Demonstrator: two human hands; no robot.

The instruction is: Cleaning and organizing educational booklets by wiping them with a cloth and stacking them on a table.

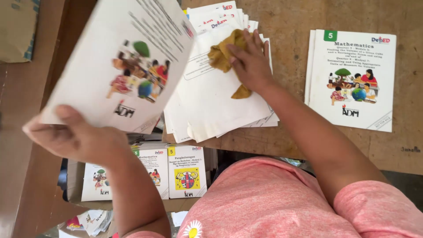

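My left hand point(72, 136) grips the lower corner of a white booklet point(119, 61) with a colourful cover picture, held up and tilted above the desk's left edge. On a fanned pile of white booklets point(211, 101) in the middle of the wooden desk point(291, 26), my right hand point(249, 61) presses a crumpled mustard-yellow cloth point(222, 55). The fingers lie flat over the cloth.
A separate stack of white booklets point(352, 79) with a green corner tab lies at the desk's right. Below the desk edge, more booklets point(165, 169) stand in a cardboard box, one with a yellow picture. A cardboard carton point(17, 26) sits at the upper left.
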